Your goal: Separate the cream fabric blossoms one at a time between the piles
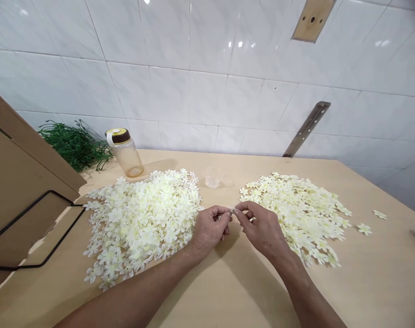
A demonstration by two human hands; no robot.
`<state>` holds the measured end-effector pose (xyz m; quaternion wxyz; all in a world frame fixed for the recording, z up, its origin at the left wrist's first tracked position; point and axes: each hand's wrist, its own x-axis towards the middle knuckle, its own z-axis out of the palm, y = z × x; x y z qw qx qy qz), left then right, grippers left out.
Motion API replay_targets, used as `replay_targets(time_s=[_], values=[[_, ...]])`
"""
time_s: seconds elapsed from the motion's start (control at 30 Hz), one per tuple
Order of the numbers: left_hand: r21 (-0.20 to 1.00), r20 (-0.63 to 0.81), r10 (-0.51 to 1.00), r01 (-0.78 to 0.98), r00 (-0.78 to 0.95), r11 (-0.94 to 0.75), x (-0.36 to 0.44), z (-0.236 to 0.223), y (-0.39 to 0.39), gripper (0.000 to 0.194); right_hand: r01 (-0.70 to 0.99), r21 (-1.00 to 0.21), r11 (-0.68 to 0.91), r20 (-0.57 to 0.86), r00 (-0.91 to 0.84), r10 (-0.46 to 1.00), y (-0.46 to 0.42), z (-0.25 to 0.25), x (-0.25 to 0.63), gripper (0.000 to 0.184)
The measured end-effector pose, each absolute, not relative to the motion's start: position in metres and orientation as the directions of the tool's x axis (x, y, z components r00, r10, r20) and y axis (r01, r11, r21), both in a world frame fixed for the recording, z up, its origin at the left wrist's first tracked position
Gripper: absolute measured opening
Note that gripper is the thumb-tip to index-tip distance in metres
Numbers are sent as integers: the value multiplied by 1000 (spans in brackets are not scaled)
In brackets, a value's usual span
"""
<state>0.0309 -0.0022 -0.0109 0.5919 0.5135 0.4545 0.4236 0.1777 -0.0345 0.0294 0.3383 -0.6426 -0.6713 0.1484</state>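
Note:
My left hand (210, 226) and my right hand (260, 228) meet at the fingertips over the wooden table (228, 291). Together they pinch one small white fabric flower (232, 209) between thumbs and forefingers. A large heap of white and pale yellow flowers (142, 218) lies just left of my left hand. A flatter heap of similar flowers (296, 209) spreads out to the right of my right hand.
A clear bottle with a brown and yellow lid (125, 152) stands at the back left beside green plastic foliage (74, 146). A small clear cup (213, 176) sits between the heaps. A cardboard box (19, 182) with a black strap fills the left. Two stray flowers (364, 228) lie at right.

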Motion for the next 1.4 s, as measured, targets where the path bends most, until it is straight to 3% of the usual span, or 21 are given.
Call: replay_targets(time_s=[0.7, 0.87, 1.0, 1.2, 1.4], values=[[978, -144, 971, -125, 189, 169, 31, -5, -1, 18, 668, -742, -57, 180, 281, 943, -29, 24, 192, 28], [974, -141, 971, -149, 193, 171, 30, -7, -1, 17, 679, -734, 22, 326, 323, 889, -30, 22, 184, 28], [971, -153, 968, -152, 201, 185, 29, -7, 0, 17, 705, -689, 169, 446, 229, 865, -31, 16, 175, 24], [957, -162, 963, -204, 216, 206, 28, -7, 2, 18, 515, -844, 150, 235, 104, 966, -31, 10, 172, 22], [949, -160, 963, -233, 216, 210, 28, -5, 1, 16, 457, -875, 162, 190, 16, 982, -33, 18, 170, 21]])
